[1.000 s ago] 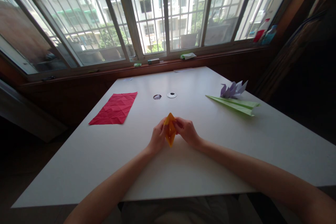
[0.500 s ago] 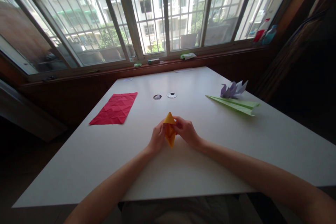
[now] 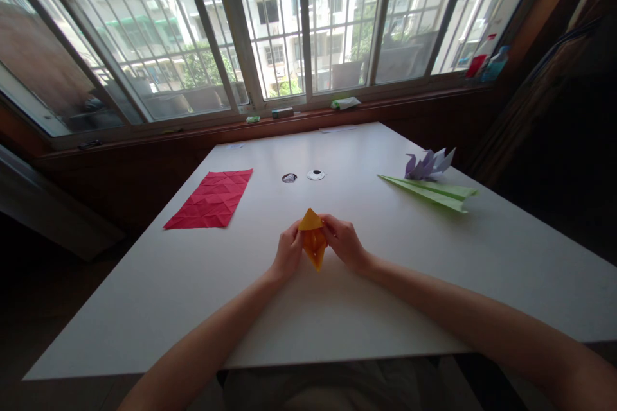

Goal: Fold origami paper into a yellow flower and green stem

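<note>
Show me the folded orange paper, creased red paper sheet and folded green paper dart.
Folded orange paper [image 3: 313,240], head view: its middle.
Creased red paper sheet [image 3: 210,200], head view: centre of upper face.
Folded green paper dart [image 3: 429,191], head view: midway along.

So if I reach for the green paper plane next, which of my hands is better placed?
Your right hand, I'd say: the green plane lies off to the right, and your left hand is farther away. Both hold the orange paper, so the left would likely have to keep it.
</note>
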Available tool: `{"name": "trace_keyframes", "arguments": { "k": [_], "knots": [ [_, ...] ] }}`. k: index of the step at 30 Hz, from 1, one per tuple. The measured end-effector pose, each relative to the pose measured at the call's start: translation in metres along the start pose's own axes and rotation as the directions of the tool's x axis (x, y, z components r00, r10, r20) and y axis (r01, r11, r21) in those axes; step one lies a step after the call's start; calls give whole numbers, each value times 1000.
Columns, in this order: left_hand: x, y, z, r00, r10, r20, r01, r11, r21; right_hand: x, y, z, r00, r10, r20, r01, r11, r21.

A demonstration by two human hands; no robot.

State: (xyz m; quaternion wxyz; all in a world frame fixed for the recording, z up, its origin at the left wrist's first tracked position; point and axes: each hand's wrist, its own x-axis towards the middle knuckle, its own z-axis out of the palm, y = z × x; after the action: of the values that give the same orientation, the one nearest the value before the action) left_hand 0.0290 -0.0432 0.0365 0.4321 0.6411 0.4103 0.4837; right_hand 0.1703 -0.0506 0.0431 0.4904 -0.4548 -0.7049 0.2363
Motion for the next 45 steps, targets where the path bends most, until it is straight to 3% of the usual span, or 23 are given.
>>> {"name": "trace_keyframes", "arguments": {
  "k": [7, 21, 28, 36, 40, 45],
  "knots": [
    [1, 3, -1, 1000, -9, -4, 9, 1000, -14, -1, 0, -1, 1000, -6, -6, 7, 999, 47],
    [2, -3, -1, 999, 24, 32, -24, 1000, 7, -1, 1, -1, 1000, -11, -10, 11, 1000, -28],
    [0, 4, 0, 1000, 4, -20, -3, 999, 33, 0, -1, -3, 995, -101, 15, 102, 987, -123],
    [-2, 6, 1, 999, 2, -47, 7, 982, 190, 0, -7, -10, 975, -207, -83, 211, 977, 36],
    [-1, 4, 1, 1000, -2, -5, 4, 977, 213, 1, -6, -9, 977, -188, -101, 197, 976, 88],
    [-1, 0, 3, 985, -33, 171, 1, 982, 187, 1, -5, -8, 979, -200, -42, 204, 970, 129]
  ]
}}
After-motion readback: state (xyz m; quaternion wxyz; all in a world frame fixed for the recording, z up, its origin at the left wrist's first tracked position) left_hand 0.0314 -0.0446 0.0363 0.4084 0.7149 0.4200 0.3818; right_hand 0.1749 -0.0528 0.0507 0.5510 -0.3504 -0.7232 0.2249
